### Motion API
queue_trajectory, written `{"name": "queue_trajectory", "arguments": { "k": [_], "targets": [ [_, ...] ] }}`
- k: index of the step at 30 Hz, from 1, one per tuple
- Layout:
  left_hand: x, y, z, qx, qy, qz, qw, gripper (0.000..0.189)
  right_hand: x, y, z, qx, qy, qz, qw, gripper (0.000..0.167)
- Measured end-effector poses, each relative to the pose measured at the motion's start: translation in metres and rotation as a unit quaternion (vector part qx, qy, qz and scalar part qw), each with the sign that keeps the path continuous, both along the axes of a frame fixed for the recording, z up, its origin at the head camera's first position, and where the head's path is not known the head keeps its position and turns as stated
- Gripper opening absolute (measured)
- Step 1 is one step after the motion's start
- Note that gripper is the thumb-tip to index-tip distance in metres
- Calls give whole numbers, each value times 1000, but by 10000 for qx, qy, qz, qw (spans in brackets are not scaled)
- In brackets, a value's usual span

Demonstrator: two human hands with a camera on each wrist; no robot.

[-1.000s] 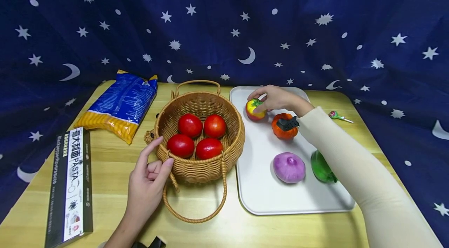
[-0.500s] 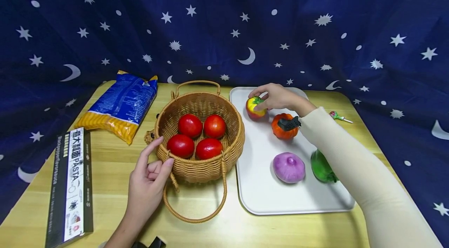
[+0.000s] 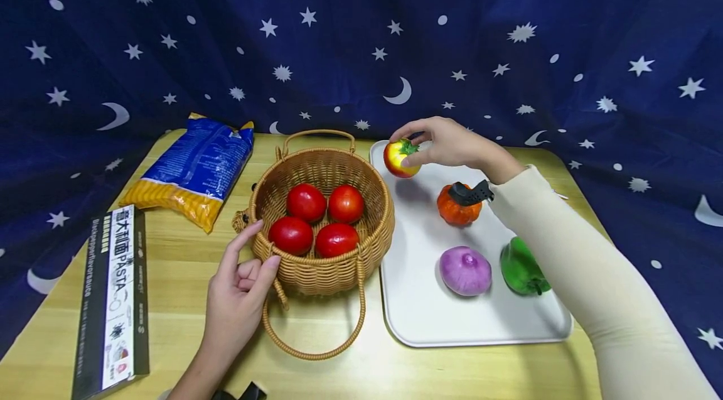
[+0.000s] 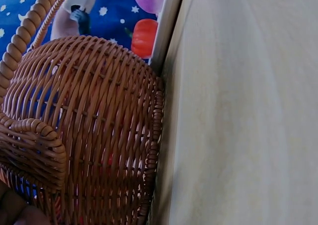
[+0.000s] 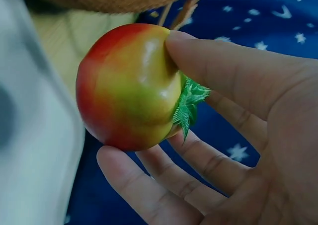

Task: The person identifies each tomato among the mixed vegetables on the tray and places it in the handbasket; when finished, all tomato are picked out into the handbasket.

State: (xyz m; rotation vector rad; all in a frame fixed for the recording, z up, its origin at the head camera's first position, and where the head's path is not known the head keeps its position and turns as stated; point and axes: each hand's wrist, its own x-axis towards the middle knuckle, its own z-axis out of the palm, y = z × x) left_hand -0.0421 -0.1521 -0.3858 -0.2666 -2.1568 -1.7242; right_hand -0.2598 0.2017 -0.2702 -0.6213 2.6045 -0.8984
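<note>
In the head view my right hand (image 3: pixel 449 144) grips a red-and-yellow toy fruit (image 3: pixel 394 160) with a green leafy top, a little above the back left of the white tray (image 3: pixel 412 318). The right wrist view shows the thumb on one side of this fruit (image 5: pixel 126 93) and fingertips on the other. My left hand (image 3: pixel 240 293) holds the near left rim of a round wicker basket (image 3: pixel 322 277) with thumb and index finger, its other fingers curled. Inside the basket lie several glossy red tomato-like fruits (image 3: pixel 305 202). The left wrist view shows mostly the basket's woven wall (image 4: pixel 99 120).
On the tray are an orange pumpkin (image 3: pixel 456 208), a purple onion (image 3: pixel 465 270) and a green pepper (image 3: pixel 522 265), partly behind the right sleeve. A blue-and-yellow bag (image 3: pixel 192 167) and a pasta box (image 3: pixel 113 302) lie left. The basket's front handle (image 3: pixel 316 357) hangs down onto the table.
My right hand has lifted the red-and-yellow fruit off the tray and shifted slightly left and back. The left hand and basket have stayed put.
</note>
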Motion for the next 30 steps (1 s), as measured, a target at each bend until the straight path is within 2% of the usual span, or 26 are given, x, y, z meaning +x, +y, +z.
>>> {"name": "queue_trajectory", "arguments": {
  "k": [9,17,25,30],
  "targets": [
    [0,1,1,88,6,-29,10000,63,19,-15,32,-161,342,399,9985,45],
    [1,3,0,158,-52,-94,9998,63,30,-20,49,-26,492,787,9957,47],
    [1,1,0,38,-33,-49,10000,62,36,-34,66,63,792,1329,9879,46],
    [2,1,0,-9,-18,-3,10000,62,37,-51,70,130,800,1872,9790,43]
  ]
}}
